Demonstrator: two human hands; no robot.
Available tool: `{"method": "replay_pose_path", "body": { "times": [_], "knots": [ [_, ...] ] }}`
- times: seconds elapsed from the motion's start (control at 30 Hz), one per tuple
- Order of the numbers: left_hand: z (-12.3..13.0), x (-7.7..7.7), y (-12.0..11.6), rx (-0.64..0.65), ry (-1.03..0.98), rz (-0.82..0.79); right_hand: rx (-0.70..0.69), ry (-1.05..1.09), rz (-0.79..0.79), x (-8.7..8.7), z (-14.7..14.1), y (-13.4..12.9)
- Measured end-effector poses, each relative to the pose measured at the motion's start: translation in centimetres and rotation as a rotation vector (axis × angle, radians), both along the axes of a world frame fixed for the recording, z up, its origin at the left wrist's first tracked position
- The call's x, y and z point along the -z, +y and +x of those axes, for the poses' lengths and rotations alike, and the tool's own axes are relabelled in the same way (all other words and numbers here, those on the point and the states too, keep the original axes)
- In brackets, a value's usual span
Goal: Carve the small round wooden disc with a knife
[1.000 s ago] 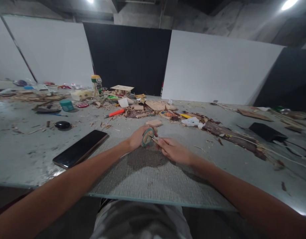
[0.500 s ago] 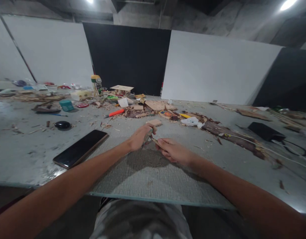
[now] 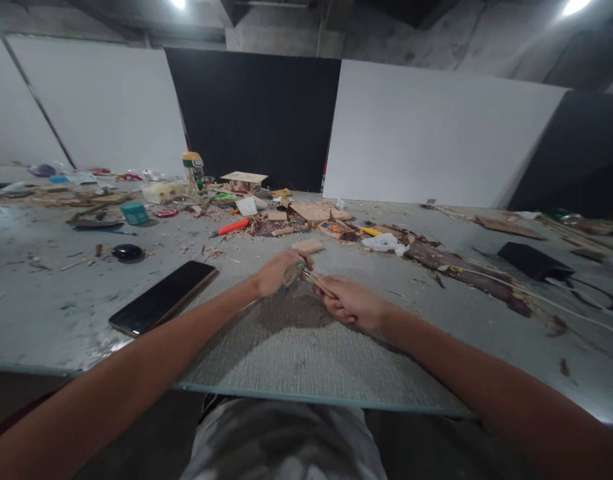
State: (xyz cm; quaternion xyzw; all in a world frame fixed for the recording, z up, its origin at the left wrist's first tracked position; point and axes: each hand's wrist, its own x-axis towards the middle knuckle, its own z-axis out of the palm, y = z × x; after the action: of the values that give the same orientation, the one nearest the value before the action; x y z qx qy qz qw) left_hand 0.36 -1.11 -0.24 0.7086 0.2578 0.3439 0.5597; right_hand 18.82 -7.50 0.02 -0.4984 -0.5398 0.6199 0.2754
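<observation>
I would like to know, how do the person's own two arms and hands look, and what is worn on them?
The bare left hand and bare right hand wear no gloves. No sleeve covers the left forearm or right forearm where visible, and neither wrist shows a watch or band. Small rings cannot be told.

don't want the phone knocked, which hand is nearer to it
Left. The left hand is to the right of the phone; the right hand is farther right, on the far side of the left one.
</observation>
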Motion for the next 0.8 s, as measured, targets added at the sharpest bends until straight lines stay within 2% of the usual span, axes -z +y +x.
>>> {"method": "replay_pose_path", "body": {
  "times": [0.1,0.27,0.47,0.6,0.67,0.8],
  "knots": [
    [-0.08,0.27,0.41,-0.019,-0.037,-0.06,-0.007,-0.021,0.009,-0.15,-0.07,-0.13],
    [-0.07,0.34,0.22,-0.029,-0.002,0.016,-0.061,-0.089,0.077,-0.17,-0.26,-0.3],
    [0.05,0.27,0.3,-0.015,0.019,-0.031,-0.035,0.011,-0.012,0.09,0.09,0.19],
    [0.12,0.46,0.36,-0.008,-0.012,-0.042,-0.057,-0.077,0.086,0.05,-0.14,-0.33],
    [0.17,0.55,0.29,-0.007,-0.001,-0.01,-0.039,-0.089,0.12,0.1,-0.34,-0.63],
    [0.19,0.78,0.26,0.001,-0.002,-0.004,0.022,-0.019,0.092,0.34,-0.48,-0.74]
  ]
}}
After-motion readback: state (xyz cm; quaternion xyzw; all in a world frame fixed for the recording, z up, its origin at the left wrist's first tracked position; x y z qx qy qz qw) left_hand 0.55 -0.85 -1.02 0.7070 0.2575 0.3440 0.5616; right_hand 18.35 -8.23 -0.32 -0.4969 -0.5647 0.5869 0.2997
